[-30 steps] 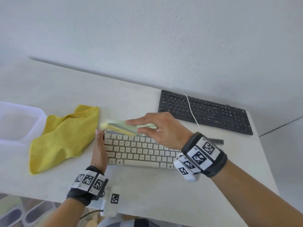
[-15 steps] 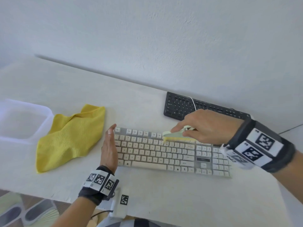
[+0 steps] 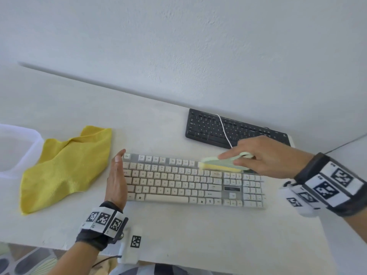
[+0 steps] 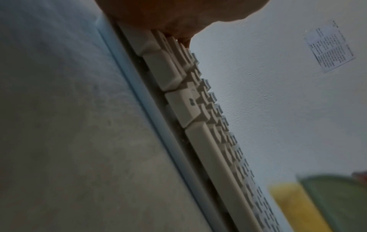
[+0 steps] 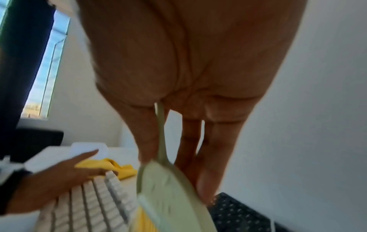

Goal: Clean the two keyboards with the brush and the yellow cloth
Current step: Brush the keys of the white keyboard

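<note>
A white keyboard (image 3: 190,181) lies on the white table (image 3: 178,235) near its front. My right hand (image 3: 258,155) grips a pale green brush (image 3: 220,162) with yellow bristles, which sits on the keyboard's top rows right of centre. The brush (image 5: 170,196) fills the lower middle of the right wrist view. My left hand (image 3: 117,179) rests flat, fingers straight, against the keyboard's left end. A black keyboard (image 3: 228,128) lies behind, by the wall, a white cable across it. The yellow cloth (image 3: 65,165) lies crumpled left of the white keyboard (image 4: 198,117).
A clear plastic container (image 3: 15,147) stands at the table's left edge, touching the cloth. A small white block with a printed marker (image 3: 135,241) sits at the front edge. The wall rises right behind the black keyboard. A paper note (image 4: 329,47) hangs on the wall.
My right hand swept the brush from the keyboard's left end to the right over the top rows. The left hand stayed against the left end.
</note>
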`<state>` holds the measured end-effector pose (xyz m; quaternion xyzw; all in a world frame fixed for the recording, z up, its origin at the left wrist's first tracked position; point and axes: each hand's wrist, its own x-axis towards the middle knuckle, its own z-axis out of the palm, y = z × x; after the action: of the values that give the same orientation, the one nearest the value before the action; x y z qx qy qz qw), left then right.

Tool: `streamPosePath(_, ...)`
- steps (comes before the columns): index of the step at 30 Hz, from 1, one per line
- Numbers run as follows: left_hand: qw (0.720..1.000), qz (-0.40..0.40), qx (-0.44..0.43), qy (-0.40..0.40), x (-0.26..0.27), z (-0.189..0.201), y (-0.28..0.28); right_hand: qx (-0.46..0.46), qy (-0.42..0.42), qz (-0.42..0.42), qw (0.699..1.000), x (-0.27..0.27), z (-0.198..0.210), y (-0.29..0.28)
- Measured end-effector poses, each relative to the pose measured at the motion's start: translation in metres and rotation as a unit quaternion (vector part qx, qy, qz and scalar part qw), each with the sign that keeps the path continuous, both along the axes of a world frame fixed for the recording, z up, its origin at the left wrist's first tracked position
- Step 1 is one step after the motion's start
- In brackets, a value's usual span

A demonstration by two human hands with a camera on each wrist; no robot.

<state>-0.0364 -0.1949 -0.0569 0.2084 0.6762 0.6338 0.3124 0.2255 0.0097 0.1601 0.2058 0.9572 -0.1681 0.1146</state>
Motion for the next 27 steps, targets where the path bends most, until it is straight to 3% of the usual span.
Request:
streamPosePath(1,1.000,0.000,0.001,-0.003,0.000,0.001,0.000,-0.026,0.043,0.003,0.999,-0.001,-0.005,-0.003)
streamPosePath(3,1.000,0.000,0.011,-0.010,0.000,0.001,-0.001,-0.028,0.048,0.010,0.998,0.006,-0.022,-0.002)
streamPosePath(6,1.000,-0.001,0.017,-0.010,0.000,0.004,0.000,0.037,-0.071,-0.026,0.996,0.034,-0.033,0.016)
streamPosePath(9,1.000,-0.001,0.006,0.002,0.002,0.009,0.000,0.061,-0.163,-0.079,0.981,0.063,-0.014,0.030)
streamPosePath(11,1.000,0.004,0.006,0.004,0.004,0.012,-0.001,0.037,-0.099,-0.107,0.989,0.073,0.001,0.028)
streamPosePath(13,1.000,0.012,0.008,0.003,0.003,0.013,-0.001,0.014,0.046,-0.178,0.983,0.079,0.004,0.021)
streamPosePath(16,1.000,0.013,0.004,0.014,0.003,0.012,-0.001,0.020,0.240,-0.285,0.928,0.083,-0.015,0.005)
streamPosePath(19,1.000,0.020,0.005,0.021,0.004,0.014,0.000,0.046,0.324,-0.329,0.886,0.079,-0.045,-0.006)
streamPosePath(22,0.999,0.030,0.005,0.013,0.008,0.019,0.001,0.050,0.327,-0.341,0.880,0.082,-0.074,-0.020)
streamPosePath(25,0.999,0.031,0.009,0.009,0.011,0.022,0.002,-0.014,0.245,-0.352,0.903,0.095,-0.091,-0.041)
streamPosePath(27,0.999,0.034,0.013,0.003,0.011,0.021,0.003,-0.062,0.168,-0.356,0.917,0.106,-0.079,-0.048)
